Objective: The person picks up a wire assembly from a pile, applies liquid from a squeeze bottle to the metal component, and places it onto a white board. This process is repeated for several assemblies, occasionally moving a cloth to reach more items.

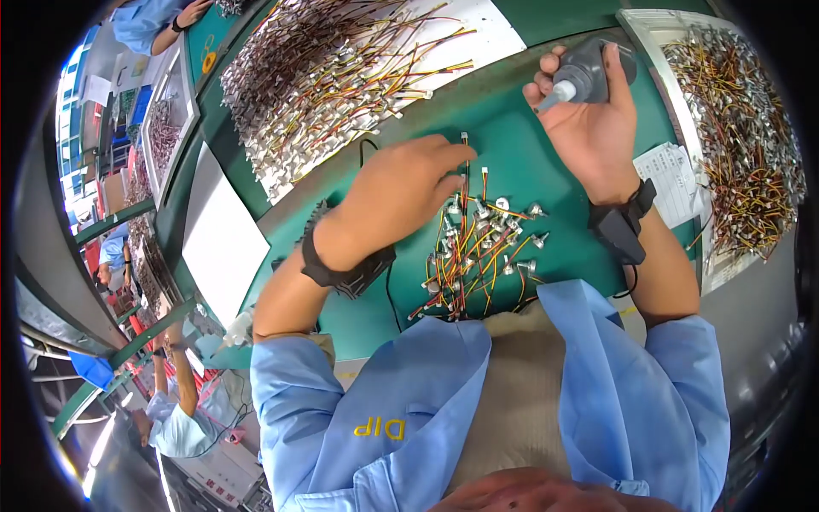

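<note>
My right hand (pixel 589 128) is closed around a dark grey squeeze bottle (pixel 590 72), whose pale nozzle points down and to the left. My left hand (pixel 401 192) is curled over the green table mat, thumb and index finger at a thin wire lead (pixel 465 168) with a small white connector at its far end. Just below these fingers lies a loose pile of small round metal components (pixel 482 235) with red, yellow and black leads. A second white connector (pixel 485 172) sticks up from that pile. My palm hides part of the left fingers.
A white board (pixel 478 26) at the back carries a big heap of wired parts (pixel 316 94). On the right stands a white tray (pixel 695 162) full of similar parts beside printed papers (pixel 670 183). A white sheet (pixel 223 239) lies at left. Other people work farther left.
</note>
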The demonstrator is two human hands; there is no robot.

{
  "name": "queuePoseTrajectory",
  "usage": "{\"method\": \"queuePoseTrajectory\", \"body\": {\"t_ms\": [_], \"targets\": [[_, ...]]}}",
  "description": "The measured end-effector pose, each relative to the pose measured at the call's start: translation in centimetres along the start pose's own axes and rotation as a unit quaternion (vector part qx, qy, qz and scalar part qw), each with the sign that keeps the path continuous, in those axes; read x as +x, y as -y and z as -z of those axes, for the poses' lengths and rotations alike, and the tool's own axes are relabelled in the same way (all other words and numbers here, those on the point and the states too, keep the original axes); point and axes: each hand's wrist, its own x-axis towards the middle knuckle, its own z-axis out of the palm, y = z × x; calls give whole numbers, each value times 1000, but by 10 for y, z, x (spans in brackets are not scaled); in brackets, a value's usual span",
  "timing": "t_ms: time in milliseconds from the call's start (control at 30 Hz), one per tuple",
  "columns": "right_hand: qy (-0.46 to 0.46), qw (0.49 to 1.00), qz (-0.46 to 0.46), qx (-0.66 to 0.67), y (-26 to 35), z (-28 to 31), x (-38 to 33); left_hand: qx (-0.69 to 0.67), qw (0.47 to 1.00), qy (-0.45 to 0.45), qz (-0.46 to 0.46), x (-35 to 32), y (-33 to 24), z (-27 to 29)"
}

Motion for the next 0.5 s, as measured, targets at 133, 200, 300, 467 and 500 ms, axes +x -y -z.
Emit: {"method": "queuePoseTrajectory", "body": {"t_ms": [133, 200, 300, 467, 500], "targets": [[9, 1000, -2, -6, -3, 5, -4, 2, 999, -22, 46, -27, -24, -20], [68, 998, -10, -7, -2, 7, -6, 32, 999, 9, 17, -42, -37, -22], [-2, 1000, 6, -9, -9, -18, -8, 26, 999, -25, 23, -63, -43, -31], [2, 1000, -1, -15, -8, -12, -8, 0, 994, -44, 99, -80, -36, -47], [0, 1000, -5, -17, -8, -12, -9, -4, 994, -45, 102, -84, -41, -49]]}}
